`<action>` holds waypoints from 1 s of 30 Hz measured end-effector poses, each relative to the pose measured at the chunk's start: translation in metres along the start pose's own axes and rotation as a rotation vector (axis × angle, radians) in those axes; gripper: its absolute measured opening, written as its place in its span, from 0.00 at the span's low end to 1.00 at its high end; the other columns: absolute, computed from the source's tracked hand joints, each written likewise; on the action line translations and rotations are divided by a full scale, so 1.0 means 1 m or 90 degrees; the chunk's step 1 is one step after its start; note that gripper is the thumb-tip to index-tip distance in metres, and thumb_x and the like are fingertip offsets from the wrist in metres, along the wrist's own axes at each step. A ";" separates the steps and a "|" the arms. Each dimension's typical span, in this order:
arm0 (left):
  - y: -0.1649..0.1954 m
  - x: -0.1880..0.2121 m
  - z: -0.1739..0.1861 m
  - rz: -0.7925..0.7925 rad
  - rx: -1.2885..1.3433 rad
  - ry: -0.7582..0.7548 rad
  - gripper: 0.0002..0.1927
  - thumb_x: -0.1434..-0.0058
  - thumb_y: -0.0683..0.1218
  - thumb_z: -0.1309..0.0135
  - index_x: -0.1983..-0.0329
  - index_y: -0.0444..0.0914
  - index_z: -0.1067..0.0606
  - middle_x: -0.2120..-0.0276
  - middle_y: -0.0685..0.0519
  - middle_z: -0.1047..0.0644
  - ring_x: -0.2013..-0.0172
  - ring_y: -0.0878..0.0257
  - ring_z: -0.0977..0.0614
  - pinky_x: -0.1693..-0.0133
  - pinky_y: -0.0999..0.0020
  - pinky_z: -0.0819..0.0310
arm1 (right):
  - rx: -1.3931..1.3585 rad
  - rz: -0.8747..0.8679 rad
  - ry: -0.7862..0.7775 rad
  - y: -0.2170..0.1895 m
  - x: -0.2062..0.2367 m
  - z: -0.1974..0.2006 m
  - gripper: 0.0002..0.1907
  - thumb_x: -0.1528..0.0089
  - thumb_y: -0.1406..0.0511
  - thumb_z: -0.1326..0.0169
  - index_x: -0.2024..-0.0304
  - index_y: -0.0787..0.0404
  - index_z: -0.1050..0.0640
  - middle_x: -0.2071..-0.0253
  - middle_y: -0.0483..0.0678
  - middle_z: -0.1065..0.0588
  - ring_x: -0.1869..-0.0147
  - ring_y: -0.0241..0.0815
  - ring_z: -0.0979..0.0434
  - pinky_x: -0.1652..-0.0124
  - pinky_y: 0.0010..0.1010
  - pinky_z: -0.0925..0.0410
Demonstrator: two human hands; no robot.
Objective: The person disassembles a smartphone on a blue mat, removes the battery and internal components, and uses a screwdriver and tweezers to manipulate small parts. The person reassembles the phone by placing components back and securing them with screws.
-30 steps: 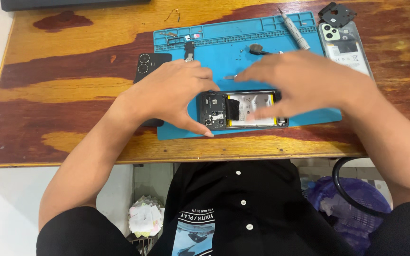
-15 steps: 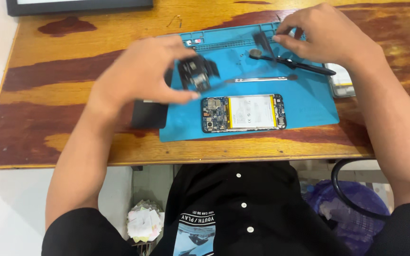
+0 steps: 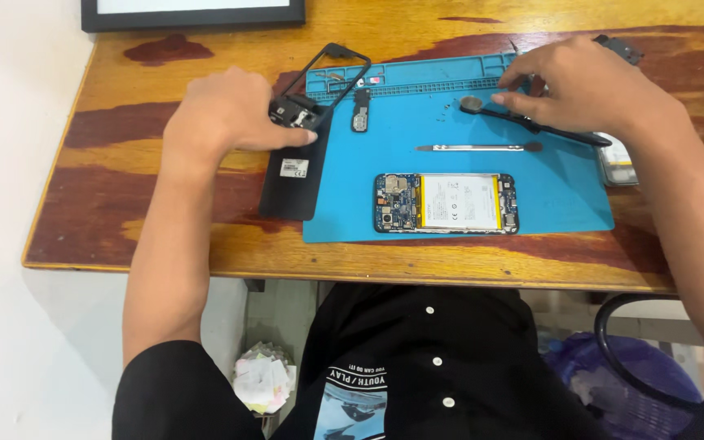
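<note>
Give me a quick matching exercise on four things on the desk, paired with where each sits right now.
Things:
1. opened phone
2. black back cover
3. thin metal tool
4. black plastic frame

Places:
A. flat on the wood, at the blue mat's left edge
B. tilted up beside the left hand
C. on the mat's near edge, battery showing
D. lying across the middle of the mat

Pairs: 1-C, 2-A, 3-D, 4-B

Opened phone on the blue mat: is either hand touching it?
Apart. The head view shows bare mat around the opened phone; the left hand and right hand are both farther up.
</note>
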State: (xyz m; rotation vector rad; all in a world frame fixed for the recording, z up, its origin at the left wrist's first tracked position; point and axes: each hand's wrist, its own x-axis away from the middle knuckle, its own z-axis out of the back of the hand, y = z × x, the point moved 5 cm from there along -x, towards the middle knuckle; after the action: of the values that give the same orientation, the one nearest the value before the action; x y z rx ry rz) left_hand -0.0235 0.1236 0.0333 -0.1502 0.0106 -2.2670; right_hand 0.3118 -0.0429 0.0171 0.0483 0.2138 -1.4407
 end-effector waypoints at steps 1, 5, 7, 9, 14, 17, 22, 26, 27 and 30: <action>0.001 0.001 -0.003 0.004 -0.008 -0.020 0.38 0.55 0.75 0.37 0.69 0.35 0.18 0.71 0.39 0.19 0.67 0.41 0.17 0.61 0.51 0.22 | 0.008 -0.008 -0.001 0.001 0.000 -0.001 0.18 0.37 0.56 0.37 0.52 0.61 0.15 0.63 0.59 0.19 0.63 0.56 0.17 0.58 0.43 0.25; 0.003 0.002 -0.008 0.007 -0.039 -0.038 0.44 0.54 0.80 0.39 0.67 0.33 0.18 0.69 0.40 0.19 0.65 0.42 0.16 0.62 0.51 0.21 | 0.019 -0.009 -0.003 0.000 -0.001 0.005 0.16 0.36 0.57 0.37 0.52 0.60 0.15 0.65 0.58 0.18 0.64 0.55 0.17 0.59 0.43 0.25; 0.006 0.000 -0.007 -0.014 -0.022 0.005 0.44 0.54 0.79 0.38 0.64 0.32 0.19 0.67 0.40 0.20 0.65 0.42 0.17 0.62 0.50 0.21 | 0.001 0.001 0.025 -0.001 -0.001 0.015 0.14 0.33 0.59 0.39 0.51 0.61 0.15 0.64 0.57 0.18 0.64 0.53 0.17 0.59 0.40 0.25; 0.011 0.000 -0.007 -0.047 -0.009 0.050 0.43 0.53 0.77 0.37 0.62 0.33 0.20 0.65 0.40 0.21 0.63 0.42 0.17 0.62 0.48 0.22 | -0.008 -0.034 0.017 0.002 0.003 0.021 0.13 0.31 0.61 0.41 0.51 0.62 0.16 0.66 0.58 0.18 0.65 0.51 0.17 0.60 0.39 0.25; 0.021 -0.003 -0.006 -0.119 0.017 0.147 0.43 0.53 0.73 0.34 0.50 0.33 0.22 0.61 0.39 0.22 0.60 0.40 0.19 0.60 0.47 0.24 | -0.076 -0.202 0.013 0.030 0.013 0.029 0.14 0.33 0.63 0.42 0.47 0.64 0.19 0.60 0.60 0.20 0.68 0.54 0.19 0.68 0.43 0.26; 0.022 -0.003 -0.009 -0.118 0.009 0.143 0.46 0.52 0.74 0.34 0.47 0.33 0.24 0.59 0.40 0.22 0.57 0.41 0.19 0.59 0.47 0.24 | -0.002 -0.101 0.027 0.038 0.014 0.027 0.14 0.32 0.63 0.39 0.47 0.63 0.17 0.57 0.58 0.18 0.58 0.52 0.18 0.58 0.41 0.26; 0.023 -0.001 -0.007 -0.159 0.031 0.196 0.49 0.52 0.73 0.34 0.39 0.34 0.26 0.56 0.40 0.22 0.54 0.42 0.20 0.58 0.46 0.24 | 0.007 -0.172 -0.042 0.058 0.016 0.014 0.14 0.35 0.62 0.38 0.49 0.59 0.15 0.59 0.56 0.18 0.58 0.53 0.18 0.56 0.43 0.26; 0.026 -0.003 -0.006 -0.165 0.029 0.207 0.48 0.50 0.72 0.34 0.39 0.33 0.26 0.54 0.40 0.23 0.52 0.42 0.21 0.56 0.46 0.25 | -0.081 -0.154 -0.112 0.046 0.010 0.008 0.15 0.42 0.60 0.34 0.54 0.59 0.14 0.60 0.54 0.17 0.59 0.50 0.17 0.57 0.42 0.26; 0.027 -0.003 -0.006 -0.168 0.033 0.210 0.47 0.50 0.72 0.34 0.39 0.33 0.26 0.53 0.41 0.23 0.51 0.42 0.21 0.56 0.46 0.25 | -0.098 -0.123 -0.135 0.040 0.007 0.007 0.14 0.43 0.61 0.34 0.56 0.59 0.14 0.62 0.53 0.17 0.60 0.49 0.17 0.58 0.41 0.26; 0.029 -0.003 -0.006 -0.173 0.042 0.212 0.46 0.49 0.71 0.35 0.39 0.34 0.26 0.53 0.41 0.23 0.51 0.43 0.21 0.55 0.45 0.25 | -0.113 -0.089 -0.193 0.023 0.005 0.005 0.14 0.47 0.62 0.33 0.59 0.58 0.13 0.65 0.51 0.16 0.61 0.47 0.16 0.59 0.39 0.26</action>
State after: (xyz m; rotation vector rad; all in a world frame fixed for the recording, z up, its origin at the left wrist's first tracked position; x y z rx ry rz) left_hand -0.0001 0.1068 0.0250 0.2785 0.0964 -2.5346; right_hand 0.3358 -0.0456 0.0192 -0.3340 0.0953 -1.5413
